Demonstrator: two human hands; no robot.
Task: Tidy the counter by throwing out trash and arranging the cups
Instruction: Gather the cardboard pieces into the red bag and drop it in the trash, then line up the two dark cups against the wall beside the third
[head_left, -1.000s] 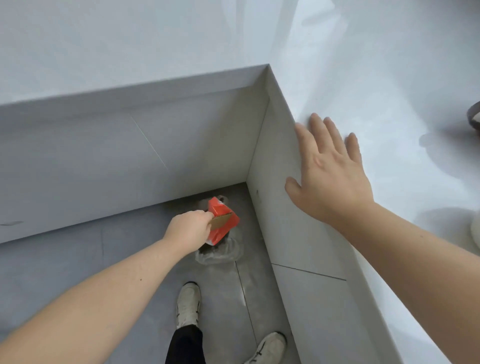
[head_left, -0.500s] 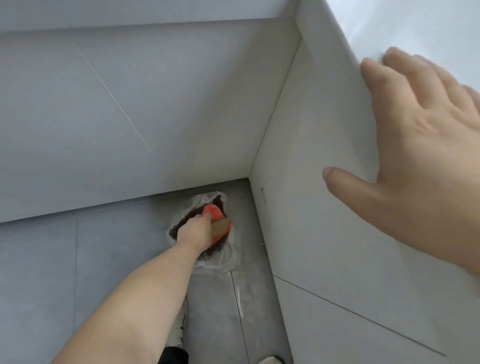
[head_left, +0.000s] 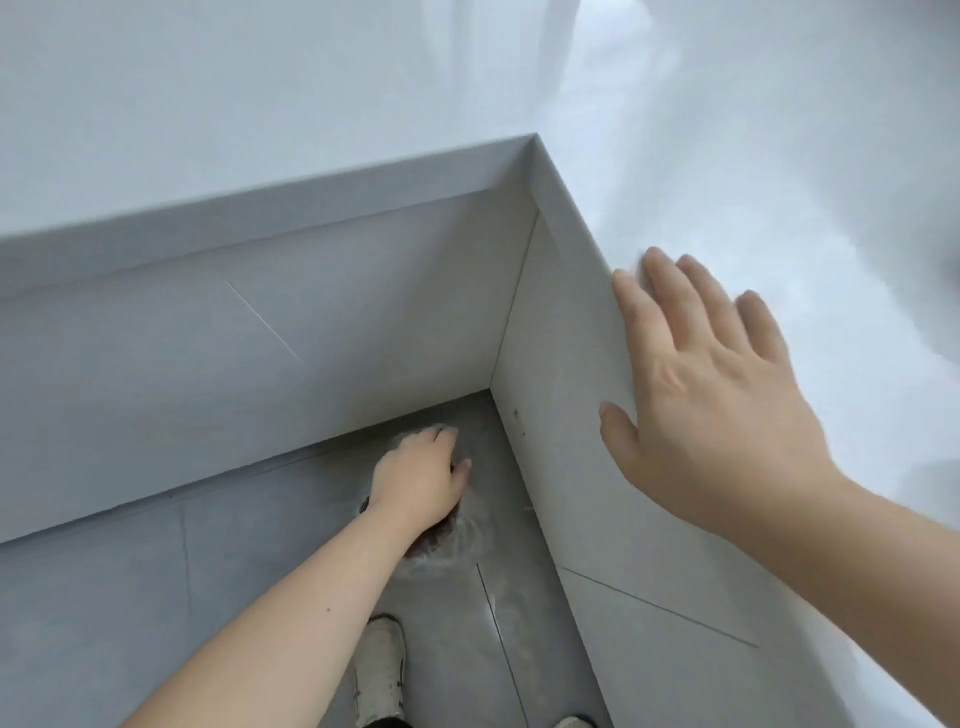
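Downward view into the inner corner of an L-shaped white counter (head_left: 675, 130), whose glossy top fills the far and right parts of the scene and whose grey vertical panels (head_left: 260, 364) drop to a grey tiled floor (head_left: 104, 597). At left, the person's bare left forearm runs from the near-left edge diagonally toward the corner. The left hand (head_left: 421, 480) is lowered, back upward, over the mouth of a trash bin lined with a clear plastic bag (head_left: 467, 540) that stands on the floor in the corner, just beside the two panels; a dark interior shows under the wrist, and the bag's crinkled film spreads to the right of the hand. The fingers (head_left: 441, 436) are loosely extended and the thumb is apart from them; no object is visible in this hand, so it appears released, though its palm side is hidden and the picture is blurred. Whatever lies inside the bin cannot be made out. Near the bottom, below the forearm, a white sneaker (head_left: 379, 670) stands on the tiles, with the toe of a second shoe (head_left: 571, 721) at the lower edge to its right. At right, the right hand (head_left: 711, 395) lies spread and flat, palm down, over the counter's edge: the fingertips (head_left: 657, 262) rest on the top surface, the thumb hangs before the right-hand panel, and it grasps nothing. No cups appear on the visible counter.
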